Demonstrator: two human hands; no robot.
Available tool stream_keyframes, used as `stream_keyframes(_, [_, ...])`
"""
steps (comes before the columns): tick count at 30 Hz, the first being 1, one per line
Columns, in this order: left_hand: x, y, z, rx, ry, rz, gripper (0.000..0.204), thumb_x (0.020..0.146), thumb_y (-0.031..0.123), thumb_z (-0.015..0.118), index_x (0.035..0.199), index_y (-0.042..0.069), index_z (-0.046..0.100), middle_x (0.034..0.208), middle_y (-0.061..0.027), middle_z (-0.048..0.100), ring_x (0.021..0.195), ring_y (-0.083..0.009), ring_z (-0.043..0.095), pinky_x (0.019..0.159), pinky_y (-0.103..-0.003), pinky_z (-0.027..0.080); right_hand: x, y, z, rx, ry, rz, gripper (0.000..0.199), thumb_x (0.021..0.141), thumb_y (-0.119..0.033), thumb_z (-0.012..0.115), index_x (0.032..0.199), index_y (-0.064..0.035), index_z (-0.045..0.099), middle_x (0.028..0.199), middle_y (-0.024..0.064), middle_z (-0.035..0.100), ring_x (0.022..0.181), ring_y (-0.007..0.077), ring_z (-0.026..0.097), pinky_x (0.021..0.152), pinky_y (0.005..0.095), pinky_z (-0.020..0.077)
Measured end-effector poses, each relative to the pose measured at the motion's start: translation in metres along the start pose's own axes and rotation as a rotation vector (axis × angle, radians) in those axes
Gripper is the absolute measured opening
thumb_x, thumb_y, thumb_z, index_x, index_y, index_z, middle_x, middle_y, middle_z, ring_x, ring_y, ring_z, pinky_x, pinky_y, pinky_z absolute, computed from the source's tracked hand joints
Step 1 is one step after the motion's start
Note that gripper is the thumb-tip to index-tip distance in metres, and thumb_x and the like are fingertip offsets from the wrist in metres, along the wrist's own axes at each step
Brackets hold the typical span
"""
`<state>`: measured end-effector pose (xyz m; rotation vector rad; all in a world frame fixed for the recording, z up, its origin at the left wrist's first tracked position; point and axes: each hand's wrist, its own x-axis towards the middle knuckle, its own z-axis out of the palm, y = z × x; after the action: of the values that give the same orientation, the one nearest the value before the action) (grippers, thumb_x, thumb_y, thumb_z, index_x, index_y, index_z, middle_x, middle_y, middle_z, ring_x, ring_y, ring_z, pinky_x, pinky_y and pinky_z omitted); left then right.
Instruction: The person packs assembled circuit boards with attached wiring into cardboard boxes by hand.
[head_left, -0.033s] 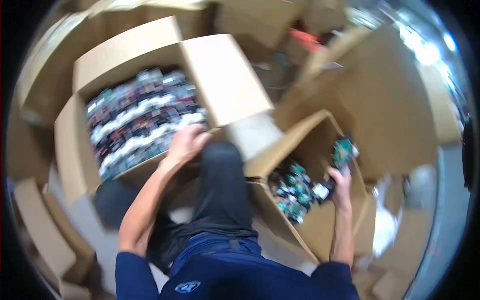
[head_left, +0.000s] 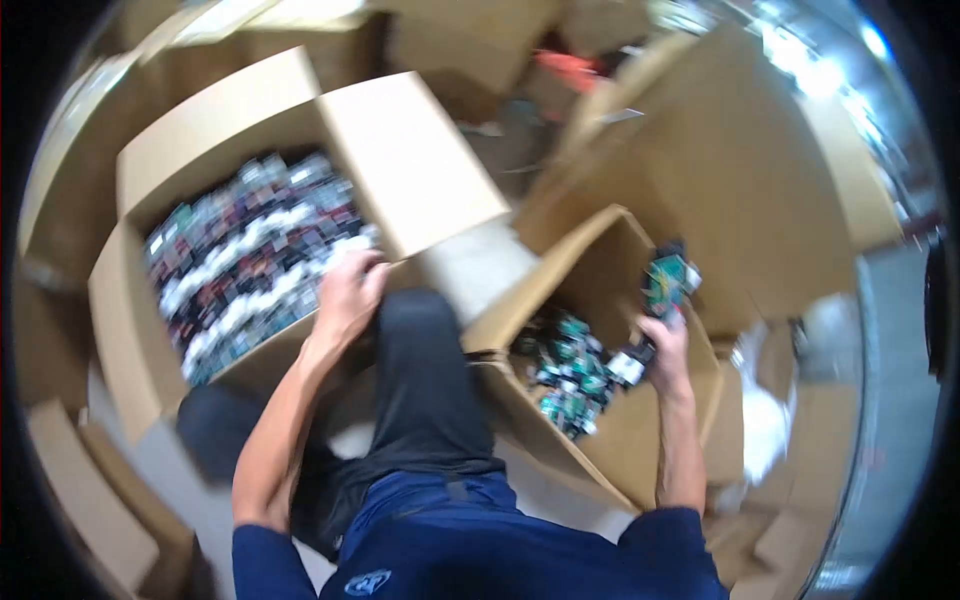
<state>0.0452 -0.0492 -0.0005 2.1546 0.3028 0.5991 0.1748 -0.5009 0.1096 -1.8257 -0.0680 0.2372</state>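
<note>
My right hand (head_left: 665, 345) is closed round a black device with an exposed green circuit board (head_left: 668, 285), raised inside the right cardboard box (head_left: 625, 240). A black and white piece (head_left: 630, 368) shows just left of that hand, over a jumbled pile of green circuit-board parts (head_left: 575, 390). My left hand (head_left: 348, 292) has its fingers curled at the near right rim of the left cardboard box (head_left: 275, 350). Rows of dark and grey pieces with white strips between them (head_left: 260, 250) fill that box. Blur hides their exact kind.
An open flap (head_left: 415, 165) of the left box sticks out between the two boxes. Behind the right box rises a tall cardboard panel (head_left: 720, 180). My knee (head_left: 420, 340) is between the boxes. White plastic wrapping (head_left: 765, 430) lies at the right, and more cardboard (head_left: 90, 490) at the lower left.
The view has shifted slightly, so both boxes appear further left. Both hands keep their places at the boxes, and the circuit-board device is still in my right hand.
</note>
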Motion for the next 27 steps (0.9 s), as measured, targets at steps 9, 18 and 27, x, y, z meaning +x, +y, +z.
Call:
stream_keyframes(9, [-0.071,0.172,0.078,-1.094,-0.650,-0.347,0.048,0.108,0.040,0.055,0.100,-0.003,0.073,0.094,-0.0109,0.075,0.082,-0.0194,0.070,0.077,-0.030,0.057,-0.037,-0.078,0.029,0.453,-0.084,-0.334,0.020,0.085,-0.017,0.068,0.099,-0.0049,0.061,0.081,0.0079,0.065,0.078,0.0166,0.059,0.073,0.0322,0.0484])
stream_keyframes(18, [-0.085,0.217,0.123,-2.041,-0.611,-1.012,0.064,0.100,0.053,0.062,0.138,0.003,0.055,0.128,-0.0112,0.069,0.114,-0.0239,0.068,0.102,-0.043,0.055,-0.083,-0.054,0.076,0.641,-0.211,-0.256,0.060,0.082,-0.016,0.072,0.138,-0.0076,0.052,0.114,0.0139,0.066,0.102,0.0253,0.067,0.093,0.0397,0.0552])
stream_keyframes(27, [-0.063,0.215,0.124,-2.056,-0.547,-0.829,0.040,0.107,0.023,0.053,0.137,-0.004,0.056,0.129,-0.0219,0.067,0.118,-0.0303,0.068,0.104,-0.047,0.056,-0.068,-0.055,0.074,0.511,0.041,-0.421,0.070,0.085,-0.008,0.075,0.145,0.0027,0.040,0.120,0.0154,0.068,0.106,0.0220,0.070,0.093,0.0365,0.0599])
